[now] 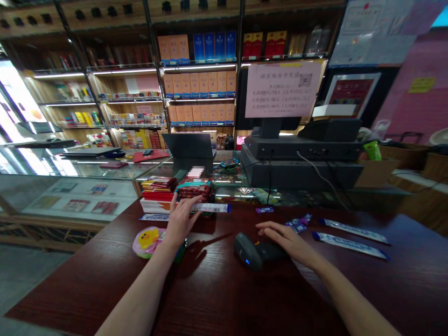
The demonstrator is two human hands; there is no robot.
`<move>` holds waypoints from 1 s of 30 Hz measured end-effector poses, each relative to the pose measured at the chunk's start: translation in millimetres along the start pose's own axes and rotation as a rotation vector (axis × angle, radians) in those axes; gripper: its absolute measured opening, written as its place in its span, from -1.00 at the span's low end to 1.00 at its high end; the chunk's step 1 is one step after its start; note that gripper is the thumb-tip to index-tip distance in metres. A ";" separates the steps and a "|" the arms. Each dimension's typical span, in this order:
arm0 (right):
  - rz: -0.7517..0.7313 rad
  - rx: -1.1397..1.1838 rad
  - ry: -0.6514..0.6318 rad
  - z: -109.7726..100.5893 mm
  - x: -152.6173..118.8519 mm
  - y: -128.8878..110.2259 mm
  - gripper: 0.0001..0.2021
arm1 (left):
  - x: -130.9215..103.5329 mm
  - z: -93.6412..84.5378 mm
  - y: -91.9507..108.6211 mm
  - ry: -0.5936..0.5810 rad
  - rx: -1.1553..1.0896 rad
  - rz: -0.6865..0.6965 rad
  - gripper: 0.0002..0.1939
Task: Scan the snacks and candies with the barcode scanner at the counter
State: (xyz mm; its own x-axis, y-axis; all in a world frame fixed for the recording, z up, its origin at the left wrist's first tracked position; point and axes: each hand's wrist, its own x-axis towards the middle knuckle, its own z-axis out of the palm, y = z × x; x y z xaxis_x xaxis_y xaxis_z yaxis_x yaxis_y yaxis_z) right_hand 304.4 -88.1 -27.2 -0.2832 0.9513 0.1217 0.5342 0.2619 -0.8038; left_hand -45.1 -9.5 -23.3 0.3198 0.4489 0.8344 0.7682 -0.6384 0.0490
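Note:
My left hand (181,223) is closed on one end of a long, narrow white-and-blue packet (214,208), lifted just above the dark wooden counter (217,298). Behind it sit stacked red packets (194,190) and a white box (150,206). A plastic toy with a yellow duck face (148,239) lies beside my left wrist. My right hand (290,240) hovers over or rests on the handle of a black barcode scanner (248,252), fingers stretched out and not wrapped round it; contact cannot be made out. The scanner shows a blue light.
Two more long packets (352,245) lie at the right, with small purple packets (299,223) nearer the middle. A cash-register unit with a monitor (273,126) stands behind. A laptop (191,145) rests on the glass counter, and shelves of boxed goods (199,84) line the wall.

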 end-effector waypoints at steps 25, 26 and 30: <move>0.273 0.499 0.063 26.7 61.7 -34.7 -0.69 | 5.1 4.2 33.8 0.014 -0.109 0.124 -0.65; 0.290 0.520 0.074 26.9 61.5 -35.4 -0.70 | 5.2 3.7 34.1 0.013 -0.108 0.128 -0.65; 0.341 0.585 0.116 26.5 61.0 -39.6 -0.72 | 4.7 2.3 34.0 0.013 -0.105 0.153 -0.65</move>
State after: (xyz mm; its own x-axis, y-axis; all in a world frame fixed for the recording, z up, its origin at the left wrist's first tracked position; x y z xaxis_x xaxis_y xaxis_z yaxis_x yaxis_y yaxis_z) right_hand 244.9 -44.7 -3.4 -0.0707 0.9848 -0.1586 0.0507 -0.1552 -0.9866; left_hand -16.2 -27.7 -19.0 0.4204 0.3342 0.8435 0.6489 -0.7606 -0.0221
